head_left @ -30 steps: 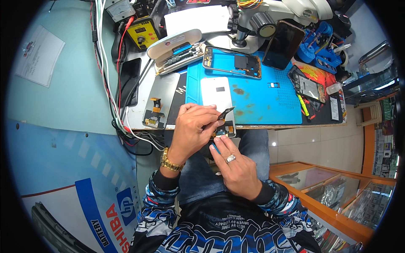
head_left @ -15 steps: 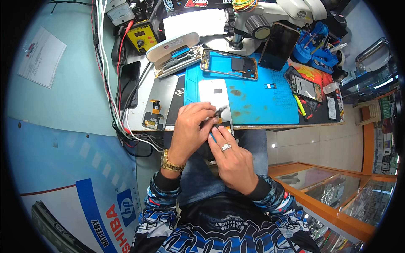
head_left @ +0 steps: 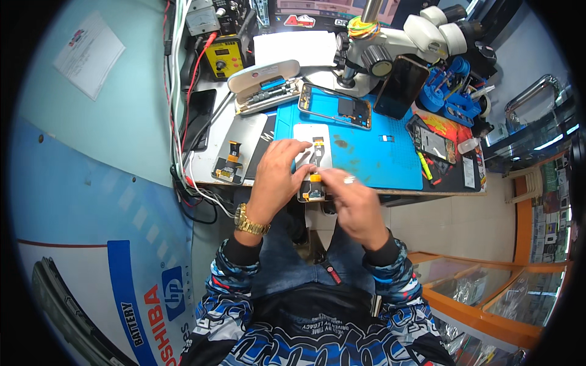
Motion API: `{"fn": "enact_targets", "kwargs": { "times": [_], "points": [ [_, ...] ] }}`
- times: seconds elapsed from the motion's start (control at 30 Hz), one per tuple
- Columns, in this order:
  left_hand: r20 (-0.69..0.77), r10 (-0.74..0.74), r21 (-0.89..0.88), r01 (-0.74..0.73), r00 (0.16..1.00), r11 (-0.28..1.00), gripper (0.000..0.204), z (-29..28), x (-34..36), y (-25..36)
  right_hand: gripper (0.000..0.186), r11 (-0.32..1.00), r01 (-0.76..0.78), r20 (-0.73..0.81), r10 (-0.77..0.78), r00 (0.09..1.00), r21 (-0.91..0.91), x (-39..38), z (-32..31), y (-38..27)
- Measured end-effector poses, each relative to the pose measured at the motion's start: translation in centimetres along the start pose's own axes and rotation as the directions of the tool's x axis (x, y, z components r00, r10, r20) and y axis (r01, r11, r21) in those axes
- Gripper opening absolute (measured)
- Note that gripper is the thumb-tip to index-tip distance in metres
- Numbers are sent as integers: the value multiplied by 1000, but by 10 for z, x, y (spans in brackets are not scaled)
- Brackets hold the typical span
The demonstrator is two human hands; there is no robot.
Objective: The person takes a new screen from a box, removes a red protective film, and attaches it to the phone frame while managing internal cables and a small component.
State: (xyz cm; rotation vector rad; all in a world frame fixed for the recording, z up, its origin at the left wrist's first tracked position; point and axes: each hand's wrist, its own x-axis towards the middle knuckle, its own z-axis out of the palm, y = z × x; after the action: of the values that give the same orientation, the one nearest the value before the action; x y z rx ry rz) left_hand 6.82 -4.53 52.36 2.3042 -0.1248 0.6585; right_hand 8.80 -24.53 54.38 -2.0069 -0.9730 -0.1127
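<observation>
A white-backed phone screen point(head_left: 303, 131) rests at the front edge of the blue mat, with a dark and orange flex cable point(head_left: 315, 178) on it. My left hand point(head_left: 281, 174) is closed over the screen’s left side, curved fingertips and thumb at the cable. My right hand point(head_left: 354, 204) is at the screen’s lower right, index finger reaching to the cable; it is smeared by motion, so what it holds, if anything, is unclear. Another screen with orange flex point(head_left: 245, 135) lies to the left. An empty phone frame point(head_left: 325, 105) lies behind on the blue mat point(head_left: 372, 168).
A microscope point(head_left: 423, 33), tool case point(head_left: 262, 70), upright black phone point(head_left: 401, 86) and blue organizer point(head_left: 459, 107) stand behind. A yellow device point(head_left: 223, 58) and cables are at left. An opened phone point(head_left: 430, 137) and yellow-green tool point(head_left: 425, 166) lie right. A glass showcase point(head_left: 464, 287) is at lower right.
The dark cable that was raised in my left fingers now lies along the screen. My right hand has moved right and up and is blurred. The view has shifted slightly.
</observation>
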Motion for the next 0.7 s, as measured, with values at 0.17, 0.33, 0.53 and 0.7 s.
{"fn": "enact_targets", "kwargs": {
  "times": [0.17, 0.33, 0.53, 0.7],
  "points": [
    [26, -14, -29, 15, 1000, 999, 26, 1, -7, -5, 27, 991, -19, -70, 10, 998, -131, -5, -15, 11],
    [84, 5, 65, -11, 996, 998, 45, 1, -9, 8, 26, 987, -66, 35, 72, 997, -145, -5, -16, 15],
    [71, -8, 57, 4, 997, 998, 31, 1, -10, 3, 28, 988, -8, 62, 17, 998, -155, -2, -10, 25],
    [48, 3, 39, -5, 999, 999, 27, 5, -7, 3, 28, 991, 32, 134, -14, 991, -133, 3, -20, 28]
  ]
}}
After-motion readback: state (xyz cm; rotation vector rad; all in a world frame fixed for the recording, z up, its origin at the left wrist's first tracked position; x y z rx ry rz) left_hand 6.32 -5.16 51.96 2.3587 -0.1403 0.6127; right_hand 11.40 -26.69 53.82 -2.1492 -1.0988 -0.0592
